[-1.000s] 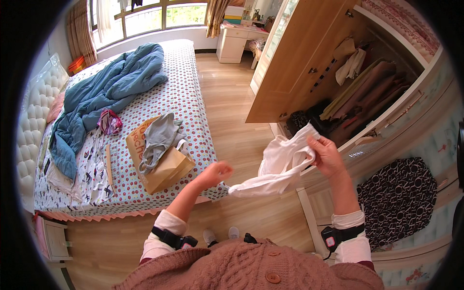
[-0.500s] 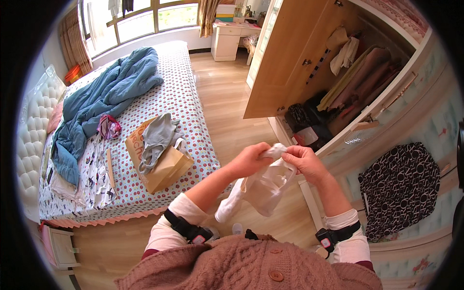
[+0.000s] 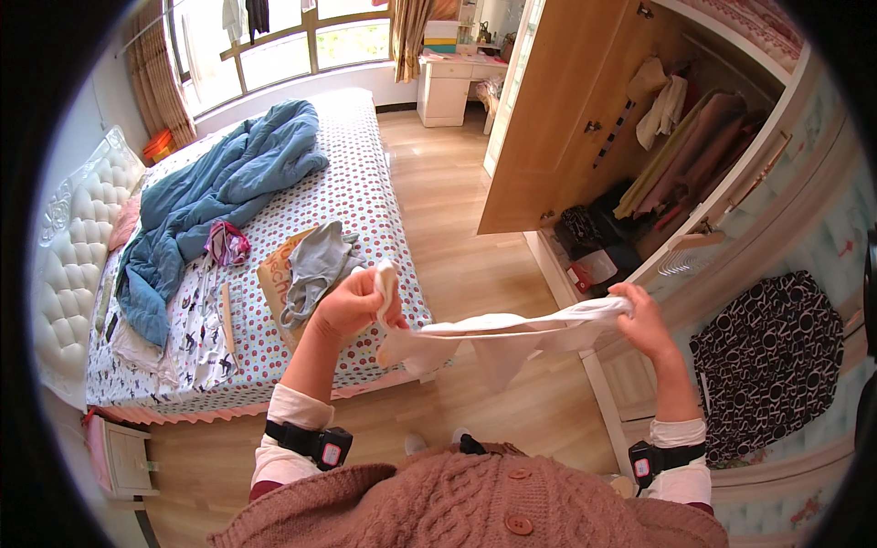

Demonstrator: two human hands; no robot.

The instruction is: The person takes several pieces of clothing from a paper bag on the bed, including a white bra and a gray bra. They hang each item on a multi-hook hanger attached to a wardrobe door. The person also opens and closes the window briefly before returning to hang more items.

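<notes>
A thin white garment (image 3: 498,340) is stretched sideways in front of me, its upper edge pulled nearly straight and its body hanging down; its exact kind I cannot make out. My left hand (image 3: 349,306) is closed on one end, with a loop of the white cloth standing up from the fingers. The other end is pinched in my right hand (image 3: 645,320), near the wardrobe's base. Beyond my left hand, a grey garment (image 3: 318,274) lies over a brown paper bag (image 3: 273,285) on the bed.
The bed (image 3: 356,173) carries a blue quilt (image 3: 228,164) and a crumpled purple cloth (image 3: 227,245). At the right, an open wardrobe door (image 3: 553,119) juts out beside hanging clothes (image 3: 690,151). A black-and-white patterned garment (image 3: 772,365) hangs at far right.
My hands have moved well apart, the left one leftward and the right one rightward. The white garment, bunched and hanging before, is now drawn out between them. The view has shifted slightly.
</notes>
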